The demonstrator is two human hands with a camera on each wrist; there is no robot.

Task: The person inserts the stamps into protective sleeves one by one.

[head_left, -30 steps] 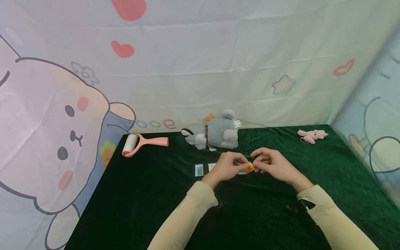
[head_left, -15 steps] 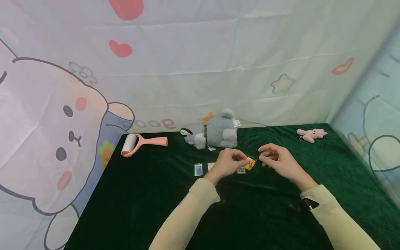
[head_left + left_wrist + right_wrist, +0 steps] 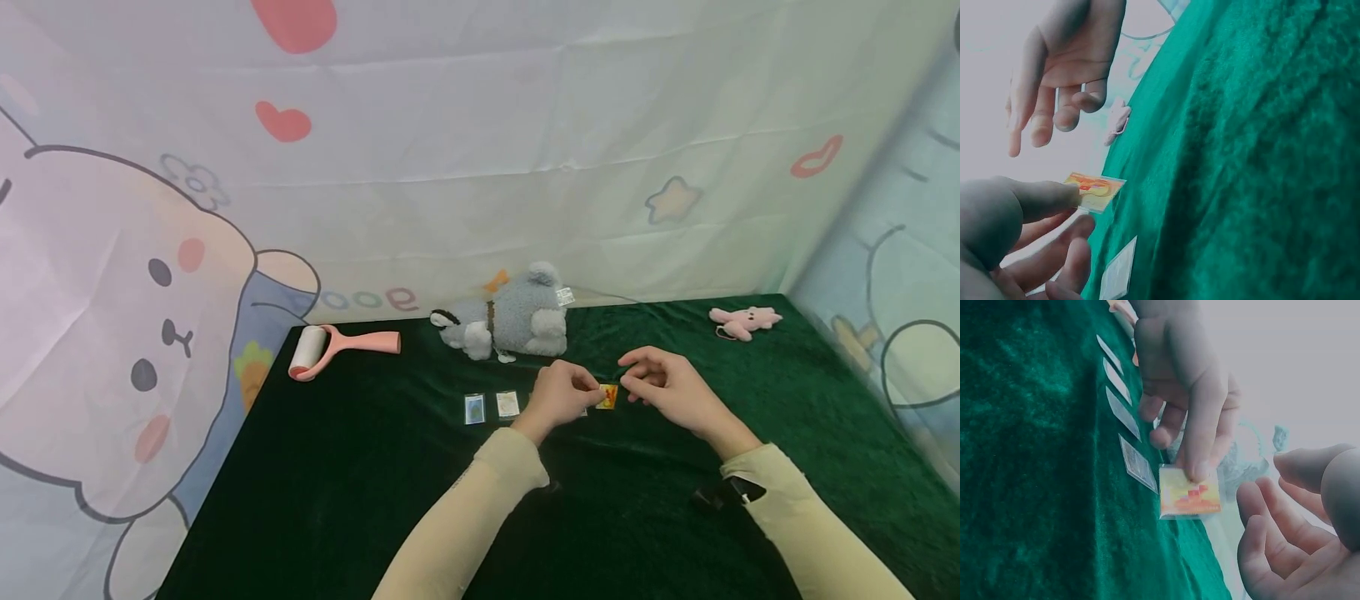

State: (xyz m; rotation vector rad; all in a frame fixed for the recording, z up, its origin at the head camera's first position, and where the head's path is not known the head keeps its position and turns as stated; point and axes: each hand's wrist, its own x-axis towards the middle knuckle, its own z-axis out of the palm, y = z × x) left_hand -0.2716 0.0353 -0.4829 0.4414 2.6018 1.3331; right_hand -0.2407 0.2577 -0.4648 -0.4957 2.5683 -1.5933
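Note:
Between thumb and fingers my left hand [image 3: 558,397] pinches a small yellow-orange card [image 3: 1189,492] in a clear sleeve, held above the cloth. My right hand [image 3: 667,387] hovers just to the right of that card, fingers loosely bent and nothing in them. A row of small sleeved cards lies on the green cloth: a blue one [image 3: 474,409] at the left, a pale one [image 3: 507,404] beside it. In the right wrist view two more, a grey card [image 3: 1123,414] and a darker card [image 3: 1139,464], continue the row; the left hand mostly covers these in the head view.
A pink-handled lint roller [image 3: 345,347] lies at the back left of the green cloth [image 3: 337,483]. Behind the cards a grey plush toy [image 3: 517,321] lies on its side. A small pink plush [image 3: 745,322] sits at the back right, near the printed curtain [image 3: 450,125].
The right hand has come off the yellow-orange card and moved slightly right. The left hand keeps its pinch, and the card has turned more upright and shifted a little right.

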